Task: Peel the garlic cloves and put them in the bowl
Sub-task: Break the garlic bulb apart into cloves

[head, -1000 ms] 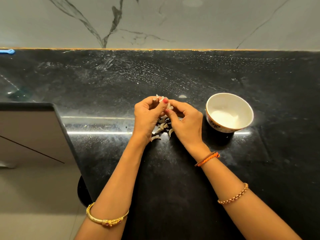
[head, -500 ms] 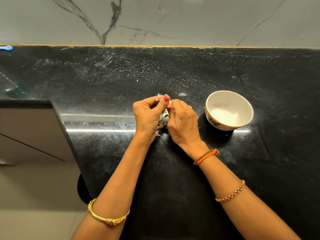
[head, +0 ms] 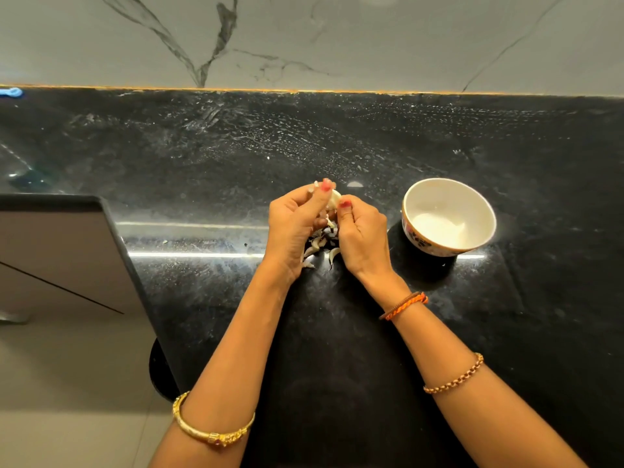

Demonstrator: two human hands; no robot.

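A pale garlic clove (head: 334, 199) is pinched between the fingertips of my left hand (head: 294, 228) and my right hand (head: 362, 236), above the black counter (head: 236, 157). Both hands curl round it, thumbs on top. Below and between the hands lies a small heap of garlic skins (head: 319, 246), some cloves perhaps among them. A white bowl (head: 410, 211) with a patterned outside stands to the right of my right hand; one whitish piece shows near its inner right side.
The counter's left edge drops off beside a grey cabinet front (head: 50, 258). A marble wall (head: 304, 38) closes the back. A small blue object (head: 11, 92) lies at the far left back corner.
My hands have drawn close together and then parted a little. The clove has turned between the fingertips and shows more bare white now.
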